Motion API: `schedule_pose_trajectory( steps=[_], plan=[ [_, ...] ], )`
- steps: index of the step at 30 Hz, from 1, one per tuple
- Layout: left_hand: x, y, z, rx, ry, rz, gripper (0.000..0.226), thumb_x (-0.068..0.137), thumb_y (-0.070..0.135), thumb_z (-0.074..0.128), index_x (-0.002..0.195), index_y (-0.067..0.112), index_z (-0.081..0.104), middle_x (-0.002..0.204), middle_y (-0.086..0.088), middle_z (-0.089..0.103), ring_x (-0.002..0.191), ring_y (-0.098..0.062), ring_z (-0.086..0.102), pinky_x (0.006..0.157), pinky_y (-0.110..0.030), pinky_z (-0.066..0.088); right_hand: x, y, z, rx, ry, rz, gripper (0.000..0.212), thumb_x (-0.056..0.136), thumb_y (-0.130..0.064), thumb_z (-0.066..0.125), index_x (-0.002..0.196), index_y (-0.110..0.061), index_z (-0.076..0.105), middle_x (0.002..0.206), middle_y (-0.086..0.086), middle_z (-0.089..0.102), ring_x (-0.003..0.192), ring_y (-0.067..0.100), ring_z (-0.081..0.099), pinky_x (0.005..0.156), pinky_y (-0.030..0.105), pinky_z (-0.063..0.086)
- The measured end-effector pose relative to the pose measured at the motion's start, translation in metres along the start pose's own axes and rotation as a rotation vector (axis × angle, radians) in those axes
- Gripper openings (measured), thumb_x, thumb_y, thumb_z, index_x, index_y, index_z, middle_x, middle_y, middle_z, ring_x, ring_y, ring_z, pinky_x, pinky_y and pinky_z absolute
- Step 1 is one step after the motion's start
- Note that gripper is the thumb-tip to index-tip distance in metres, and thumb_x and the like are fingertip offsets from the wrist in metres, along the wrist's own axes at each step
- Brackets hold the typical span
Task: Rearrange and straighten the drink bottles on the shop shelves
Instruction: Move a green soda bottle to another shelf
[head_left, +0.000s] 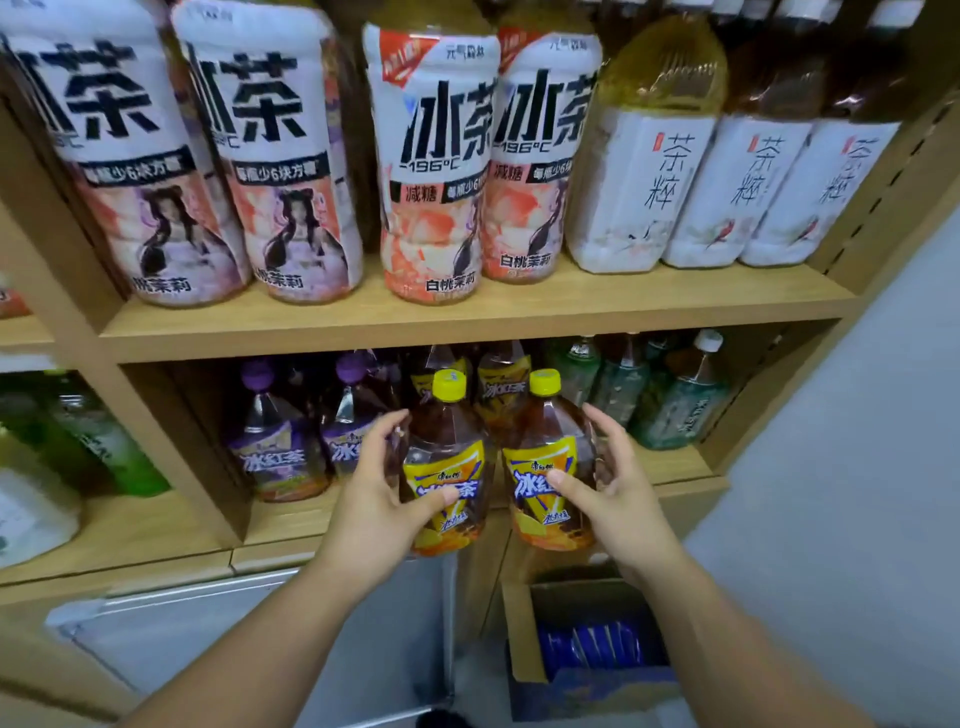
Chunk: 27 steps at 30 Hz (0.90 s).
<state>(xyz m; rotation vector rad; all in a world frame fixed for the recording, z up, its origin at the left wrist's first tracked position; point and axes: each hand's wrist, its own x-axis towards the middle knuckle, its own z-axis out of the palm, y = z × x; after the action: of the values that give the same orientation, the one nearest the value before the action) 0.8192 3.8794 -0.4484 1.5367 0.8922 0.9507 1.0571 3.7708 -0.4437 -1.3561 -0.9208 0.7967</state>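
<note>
The left hand (374, 493) gripped the left yellow-capped bottle (447, 467), with the thumb across the front of the label and the fingers curled round its outer side. The right hand (613, 483) gripped the right yellow-capped bottle (550, 467) in the mirrored manner. The two bottles stood just beside each other at the front edge of the lower shelf (675, 467), near its middle. Their bases appeared to overhang that edge. Whether they rested on it could not be told.

Handling, as judged: each bottle was full of dark tea and therefore heavy for one hand. The plastic wall was stiff but yielding, and the glossy label was probably slippery. Hold was best taken at the widest part of the body, across the label, not at the tapered shoulder or the cap.

Orientation: each long axis ran roughly vertical, cap up and base down, with the caps leaning slightly toward the back of the shelf. Both labels faced outward, toward the person. Purple-capped bottles (280, 441) stood to the left on the same shelf.
</note>
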Motion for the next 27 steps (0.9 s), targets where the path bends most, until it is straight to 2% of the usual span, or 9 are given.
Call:
schedule_pose_trajectory(
  steps=[8, 10, 13, 15, 18, 21, 23, 25, 27],
  plan=[
    [0.022, -0.053, 0.009, 0.1, 0.068, 0.14, 0.089, 0.075, 0.014, 0.091, 0.135, 0.056, 0.041, 0.134, 0.027, 0.059, 0.123, 0.006, 0.058, 0.105, -0.042, 0.053, 0.041, 0.055, 0.01, 0.097, 0.047, -0.12, 0.077, 0.076, -0.017, 0.084, 0.138, -0.048, 0.05, 0.128, -0.019, 0.069, 0.12, 0.008, 0.066, 0.087, 0.028, 0.06],
    [0.024, -0.062, 0.012, 0.113, 0.083, 0.169, 0.088, 0.076, 0.015, 0.091, 0.135, 0.057, 0.04, 0.133, 0.026, 0.06, 0.115, 0.005, 0.062, 0.102, -0.04, 0.053, 0.045, 0.065, 0.014, 0.098, 0.04, -0.151, 0.076, 0.078, -0.018, 0.083, 0.137, -0.052, 0.049, 0.127, -0.023, 0.069, 0.121, 0.006, 0.066, 0.09, 0.029, 0.059],
    [0.028, -0.076, 0.016, 0.14, 0.114, 0.224, 0.089, 0.078, 0.019, 0.089, 0.131, 0.067, 0.036, 0.123, 0.04, 0.061, 0.083, 0.008, 0.065, 0.084, -0.022, 0.052, 0.052, 0.076, 0.013, 0.08, 0.023, -0.184, 0.073, 0.085, -0.02, 0.081, 0.132, -0.065, 0.047, 0.125, -0.028, 0.067, 0.119, 0.002, 0.065, 0.088, 0.031, 0.061],
    [0.028, -0.082, 0.021, 0.187, 0.148, 0.255, 0.094, 0.077, 0.022, 0.089, 0.136, 0.069, 0.032, 0.124, 0.044, 0.058, 0.092, 0.014, 0.064, 0.086, -0.01, 0.048, 0.054, 0.082, 0.008, 0.062, 0.009, -0.195, 0.073, 0.087, -0.024, 0.08, 0.132, -0.069, 0.044, 0.129, -0.026, 0.065, 0.12, 0.002, 0.064, 0.085, 0.028, 0.06],
    [0.026, -0.092, 0.025, 0.309, 0.266, 0.295, 0.103, 0.075, 0.031, 0.091, 0.154, 0.052, 0.029, 0.138, 0.027, 0.052, 0.129, 0.01, 0.047, 0.108, -0.014, 0.034, 0.052, 0.09, 0.006, -0.066, 0.019, -0.216, 0.077, 0.091, -0.026, 0.077, 0.139, -0.069, 0.035, 0.145, -0.014, 0.052, 0.126, 0.003, 0.058, 0.098, 0.031, 0.055],
    [0.017, -0.097, 0.029, 0.408, 0.362, 0.324, 0.105, 0.074, 0.034, 0.09, 0.158, 0.044, 0.028, 0.13, 0.014, 0.045, 0.119, 0.024, 0.037, 0.102, 0.002, 0.021, 0.046, 0.099, 0.007, -0.234, 0.111, -0.24, 0.076, 0.093, -0.036, 0.073, 0.148, -0.062, 0.027, 0.141, -0.008, 0.045, 0.122, -0.013, 0.048, 0.102, 0.021, 0.045],
    [0.011, -0.102, 0.032, 0.451, 0.401, 0.334, 0.103, 0.073, 0.032, 0.091, 0.158, 0.037, 0.032, 0.128, 0.01, 0.046, 0.112, 0.019, 0.04, 0.097, 0.008, 0.019, 0.045, 0.102, 0.006, -0.267, 0.125, -0.237, 0.077, 0.093, -0.038, 0.073, 0.15, -0.06, 0.026, 0.136, -0.01, 0.046, 0.115, -0.023, 0.048, 0.101, 0.024, 0.047],
    [0.007, -0.106, 0.035, 0.46, 0.445, 0.318, 0.098, 0.071, 0.03, 0.093, 0.154, 0.03, 0.04, 0.129, 0.004, 0.053, 0.113, 0.005, 0.045, 0.096, 0.008, 0.021, 0.045, 0.104, 0.004, -0.296, 0.123, -0.228, 0.079, 0.093, -0.036, 0.073, 0.153, -0.056, 0.026, 0.142, -0.008, 0.049, 0.12, -0.015, 0.051, 0.104, 0.034, 0.051],
    [0.008, -0.107, 0.038, 0.469, 0.494, 0.309, 0.089, 0.07, 0.03, 0.093, 0.147, 0.02, 0.049, 0.129, 0.0, 0.058, 0.109, 0.005, 0.045, 0.094, 0.008, 0.022, 0.046, 0.106, 0.003, -0.312, 0.134, -0.226, 0.078, 0.093, -0.034, 0.074, 0.155, -0.049, 0.03, 0.146, -0.007, 0.053, 0.126, 0.001, 0.055, 0.104, 0.039, 0.054]
  ],
)
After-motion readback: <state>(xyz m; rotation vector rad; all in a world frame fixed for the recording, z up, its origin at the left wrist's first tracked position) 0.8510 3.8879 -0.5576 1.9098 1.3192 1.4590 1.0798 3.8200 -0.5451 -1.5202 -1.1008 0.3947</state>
